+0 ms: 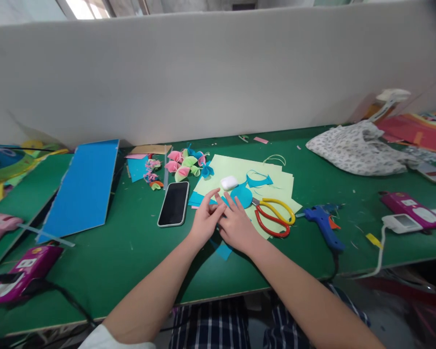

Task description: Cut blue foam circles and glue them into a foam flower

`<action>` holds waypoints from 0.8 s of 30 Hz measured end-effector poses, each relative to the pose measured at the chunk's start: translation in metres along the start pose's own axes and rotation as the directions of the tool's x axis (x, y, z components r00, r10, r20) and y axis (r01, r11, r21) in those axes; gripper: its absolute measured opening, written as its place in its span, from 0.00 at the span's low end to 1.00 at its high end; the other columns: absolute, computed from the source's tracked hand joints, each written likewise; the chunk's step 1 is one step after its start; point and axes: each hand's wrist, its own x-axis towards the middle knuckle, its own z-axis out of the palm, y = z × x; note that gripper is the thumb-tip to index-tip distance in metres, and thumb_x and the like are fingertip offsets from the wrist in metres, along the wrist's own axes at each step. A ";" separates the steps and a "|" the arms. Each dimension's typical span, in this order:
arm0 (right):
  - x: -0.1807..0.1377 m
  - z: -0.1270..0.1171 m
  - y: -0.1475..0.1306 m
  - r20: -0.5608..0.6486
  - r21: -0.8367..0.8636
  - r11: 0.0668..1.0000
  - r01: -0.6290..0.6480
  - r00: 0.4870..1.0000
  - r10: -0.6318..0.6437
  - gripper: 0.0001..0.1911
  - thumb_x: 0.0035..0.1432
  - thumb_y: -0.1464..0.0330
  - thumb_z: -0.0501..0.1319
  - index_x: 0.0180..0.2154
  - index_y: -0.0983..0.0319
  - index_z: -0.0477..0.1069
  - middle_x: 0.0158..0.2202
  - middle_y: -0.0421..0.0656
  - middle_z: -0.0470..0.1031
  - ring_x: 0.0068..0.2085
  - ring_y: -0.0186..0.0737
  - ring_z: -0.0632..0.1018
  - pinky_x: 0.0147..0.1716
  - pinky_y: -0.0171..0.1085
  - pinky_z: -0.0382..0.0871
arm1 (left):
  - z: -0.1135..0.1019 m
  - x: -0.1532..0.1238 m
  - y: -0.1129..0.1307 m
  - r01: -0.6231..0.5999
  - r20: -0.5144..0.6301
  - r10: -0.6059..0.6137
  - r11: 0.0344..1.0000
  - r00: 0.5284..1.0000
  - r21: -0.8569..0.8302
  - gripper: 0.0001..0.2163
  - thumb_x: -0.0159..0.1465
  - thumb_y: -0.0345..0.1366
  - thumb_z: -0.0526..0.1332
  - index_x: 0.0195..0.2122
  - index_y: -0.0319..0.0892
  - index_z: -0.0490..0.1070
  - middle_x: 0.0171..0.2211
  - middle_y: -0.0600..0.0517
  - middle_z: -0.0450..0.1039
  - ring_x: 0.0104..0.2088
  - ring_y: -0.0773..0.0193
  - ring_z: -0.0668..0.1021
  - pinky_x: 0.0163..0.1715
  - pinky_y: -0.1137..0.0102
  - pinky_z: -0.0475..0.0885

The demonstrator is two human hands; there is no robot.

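Observation:
My left hand (205, 220) and my right hand (239, 228) meet over the near edge of a stack of pale green paper (236, 167). Their fingers are stretched out, the thumbs and fingertips touching or overlapping, and I make out nothing held. Just beyond my right fingertips lies a round piece of blue paper (241, 196). A small white case (229, 182) rests on the sheets above my hands. Scissors (276, 213) with one red and one yellow handle lie right of my right hand. Blue cut-offs (258, 181) are scattered on the green sheets, and another blue scrap (222, 250) shows below my hands.
A phone (173, 204) lies left of my hands, with folded paper flowers (185, 163) behind it. A blue glue gun (324, 224) sits to the right, near a purple power strip (414, 209). Blue board (82, 189) leans at left. A white partition (210, 77) closes the back.

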 end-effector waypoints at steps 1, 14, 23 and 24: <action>0.000 0.000 0.000 -0.013 -0.004 1.000 0.004 1.000 -0.004 0.25 0.56 0.75 0.56 0.56 0.64 0.67 0.67 0.54 0.52 0.68 0.60 0.50 0.63 0.62 0.48 | 0.000 0.000 -0.001 -0.014 -0.012 0.014 1.000 1.000 0.028 0.26 0.62 0.43 0.58 0.59 0.41 0.58 0.20 0.58 0.67 0.23 0.66 0.72 0.27 0.72 0.67; 0.001 0.003 0.002 -0.074 -0.088 0.985 -0.151 0.987 0.145 0.24 0.59 0.75 0.54 0.57 0.66 0.66 0.69 0.54 0.47 0.67 0.67 0.51 0.60 0.64 0.53 | -0.009 -0.001 -0.012 -0.406 0.003 0.508 0.686 0.861 0.604 0.15 0.63 0.33 0.55 0.49 0.46 0.74 0.50 0.44 0.70 0.51 0.54 0.72 0.52 0.56 0.68; 0.000 0.009 0.004 -0.092 -0.071 0.977 -0.202 0.976 0.195 0.24 0.63 0.73 0.51 0.61 0.67 0.62 0.68 0.57 0.47 0.67 0.65 0.51 0.58 0.60 0.58 | 0.002 -0.008 -0.008 -0.553 0.196 0.646 0.412 0.738 0.724 0.16 0.65 0.27 0.51 0.50 0.44 0.74 0.49 0.41 0.70 0.48 0.56 0.72 0.47 0.59 0.71; 0.000 0.009 0.004 -0.096 -0.073 0.977 -0.202 0.976 0.195 0.24 0.63 0.73 0.51 0.61 0.67 0.61 0.68 0.57 0.47 0.67 0.65 0.50 0.58 0.60 0.58 | 0.002 -0.008 -0.008 -0.549 0.201 0.647 0.396 0.735 0.736 0.17 0.65 0.27 0.51 0.50 0.44 0.74 0.49 0.41 0.70 0.48 0.56 0.73 0.46 0.60 0.72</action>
